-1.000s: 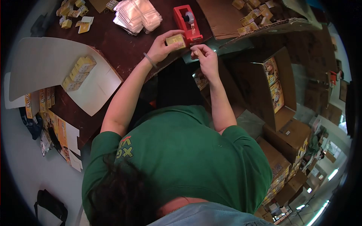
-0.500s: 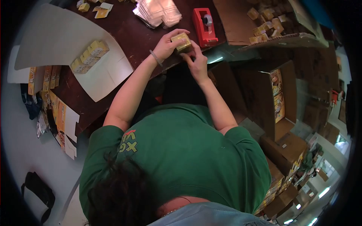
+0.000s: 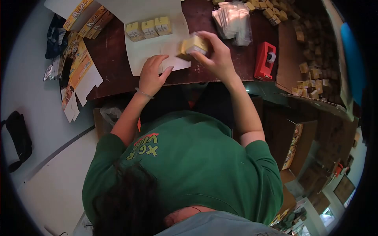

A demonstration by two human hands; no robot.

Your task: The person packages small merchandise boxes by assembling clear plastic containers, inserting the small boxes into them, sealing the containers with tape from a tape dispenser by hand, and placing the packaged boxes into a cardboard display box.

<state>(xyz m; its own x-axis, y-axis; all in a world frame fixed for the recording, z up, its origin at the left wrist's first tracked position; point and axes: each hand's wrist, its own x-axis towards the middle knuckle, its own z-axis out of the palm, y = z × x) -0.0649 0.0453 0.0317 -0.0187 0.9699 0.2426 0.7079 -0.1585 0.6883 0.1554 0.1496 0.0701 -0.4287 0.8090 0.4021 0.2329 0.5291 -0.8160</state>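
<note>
My right hand [image 3: 217, 56] grips a small yellow box [image 3: 195, 45] at the right edge of a white cardboard sheet [image 3: 151, 50]. Motion smears the box, and a darker yellow part beside it may be a second one. Over the near edge of the sheet is my left hand [image 3: 152, 72], its thumb apart from the curved fingers and nothing held. Several small yellow boxes [image 3: 149, 28] stand in a row farther back on the sheet.
Clear plastic sleeves [image 3: 232, 21] and a red tape dispenser [image 3: 265, 61] lie to the right on the dark table [image 3: 112, 51]. A large carton [image 3: 289, 59] holds many little yellow boxes. Printed cartons [image 3: 92, 19] stand at the back left, with flattened printed cardboard [image 3: 78, 63] nearer.
The view has turned toward the left side of the table. My left hand has let go of the yellow box; my right hand has carried it left to the white sheet.
</note>
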